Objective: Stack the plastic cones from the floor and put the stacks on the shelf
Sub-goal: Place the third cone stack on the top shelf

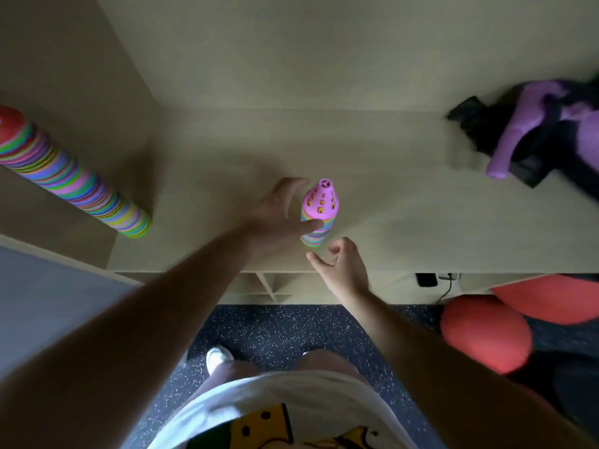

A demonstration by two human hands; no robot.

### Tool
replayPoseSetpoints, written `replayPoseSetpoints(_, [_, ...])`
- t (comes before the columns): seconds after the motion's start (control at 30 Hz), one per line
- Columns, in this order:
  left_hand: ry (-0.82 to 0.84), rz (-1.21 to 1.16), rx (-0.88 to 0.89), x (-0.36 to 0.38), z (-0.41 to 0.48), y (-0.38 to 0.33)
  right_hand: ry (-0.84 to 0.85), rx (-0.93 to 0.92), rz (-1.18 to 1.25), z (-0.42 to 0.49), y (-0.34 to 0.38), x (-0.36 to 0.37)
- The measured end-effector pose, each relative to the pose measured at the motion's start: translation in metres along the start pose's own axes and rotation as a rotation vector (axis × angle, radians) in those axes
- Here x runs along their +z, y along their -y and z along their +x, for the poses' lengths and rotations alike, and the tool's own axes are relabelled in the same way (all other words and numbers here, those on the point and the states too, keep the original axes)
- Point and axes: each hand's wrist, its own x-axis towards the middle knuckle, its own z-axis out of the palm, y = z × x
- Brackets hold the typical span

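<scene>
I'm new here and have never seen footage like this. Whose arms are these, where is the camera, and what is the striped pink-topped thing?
No machine here: a person wears one wide-angle camera on the head, looking down at their own arms. They stand at a pale shelf. The left hand is spread beside a short stack of plastic cones with a pink top, standing on the shelf; its thumb touches the stack. The right hand, loosely curled, holds nothing. A taller cone stack stands at the left. Purple-and-black things lie at the right; red cushions sit lower right.
</scene>
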Motion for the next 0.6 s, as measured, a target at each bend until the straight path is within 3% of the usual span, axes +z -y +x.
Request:
replayPoseSetpoints(0.13, [-0.029, -0.097, -0.025, 0.024, 0.013, 0.001, 0.091, 0.043, -0.097, 0.024, -0.016, 0.007])
replayPoseSetpoints(0.37, [-0.137, -0.065, -0.066, 0.040, 0.037, -0.006, 0.181, 0.097, -0.160, 0.066, -0.033, 0.027])
replayPoseSetpoints(0.6, [-0.170, -0.128, -0.111, 0.036, 0.026, 0.004, 0.086, 0.029, -0.131, 0.084, -0.028, 0.053])
